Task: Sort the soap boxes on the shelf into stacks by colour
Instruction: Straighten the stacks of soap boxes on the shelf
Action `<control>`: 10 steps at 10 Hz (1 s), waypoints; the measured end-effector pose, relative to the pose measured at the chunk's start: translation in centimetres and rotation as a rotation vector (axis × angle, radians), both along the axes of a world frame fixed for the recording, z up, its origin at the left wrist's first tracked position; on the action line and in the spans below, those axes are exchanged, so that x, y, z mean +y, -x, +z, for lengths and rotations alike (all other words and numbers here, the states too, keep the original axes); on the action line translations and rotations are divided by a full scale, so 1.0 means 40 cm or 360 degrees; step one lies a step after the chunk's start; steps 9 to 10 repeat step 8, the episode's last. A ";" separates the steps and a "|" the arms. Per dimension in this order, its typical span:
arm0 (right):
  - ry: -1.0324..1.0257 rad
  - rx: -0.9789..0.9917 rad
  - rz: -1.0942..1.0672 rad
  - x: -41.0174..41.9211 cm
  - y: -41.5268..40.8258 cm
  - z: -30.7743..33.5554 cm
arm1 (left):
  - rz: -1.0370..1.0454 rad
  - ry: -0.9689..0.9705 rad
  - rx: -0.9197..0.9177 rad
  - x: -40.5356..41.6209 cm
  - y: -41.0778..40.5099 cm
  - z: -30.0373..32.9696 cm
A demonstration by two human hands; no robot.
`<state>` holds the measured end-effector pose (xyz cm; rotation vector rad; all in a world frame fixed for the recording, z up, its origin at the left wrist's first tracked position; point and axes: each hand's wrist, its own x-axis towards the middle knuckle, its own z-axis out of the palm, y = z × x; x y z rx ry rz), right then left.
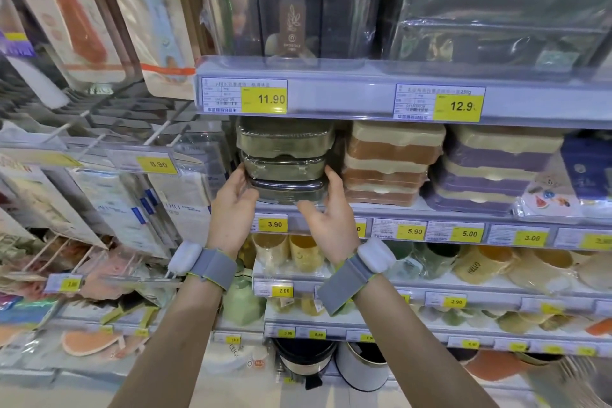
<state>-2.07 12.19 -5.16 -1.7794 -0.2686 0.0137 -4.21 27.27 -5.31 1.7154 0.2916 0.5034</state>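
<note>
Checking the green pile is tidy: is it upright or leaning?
Upright. The three green soap boxes sit squarely on one another on the shelf, with the left hand and right hand steadying the bottom box.

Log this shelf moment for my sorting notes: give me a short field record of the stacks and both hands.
shelf: middle shelf, three stacks side by side
left stack: dark green soap boxes, three high
middle stack: orange soap boxes with cream lids
right stack: purple soap boxes with cream lids
left hand: left hand against the left side of the green stack's bottom box
right hand: right hand against its right side and front
colours mixed within a stack: none visible
</note>
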 end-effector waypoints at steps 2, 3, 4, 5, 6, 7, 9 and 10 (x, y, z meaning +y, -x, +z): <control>-0.0032 -0.0028 -0.0054 0.004 0.001 -0.007 | -0.0049 0.0076 0.0039 0.007 0.003 0.002; -0.0036 -0.0028 -0.0068 0.014 -0.002 -0.012 | -0.0091 0.0081 0.0050 0.017 0.007 -0.002; -0.0086 0.0006 -0.0113 0.019 -0.004 -0.016 | -0.0104 0.0127 0.0064 0.022 0.011 0.002; -0.0184 0.0026 -0.0152 0.012 -0.003 -0.019 | -0.0097 0.0163 0.0068 0.020 0.008 0.000; -0.0177 0.0008 -0.0208 -0.003 0.003 -0.022 | -0.0058 0.0212 0.0052 0.016 0.013 0.000; -0.0200 -0.0011 -0.0208 -0.018 0.005 -0.036 | -0.0031 0.0232 0.0008 0.008 0.026 0.000; -0.0220 -0.0024 -0.0234 -0.056 0.031 -0.029 | 0.0057 0.0220 -0.0006 -0.022 0.048 0.002; -0.0220 -0.0024 -0.0234 -0.056 0.031 -0.029 | 0.0057 0.0220 -0.0006 -0.022 0.048 0.002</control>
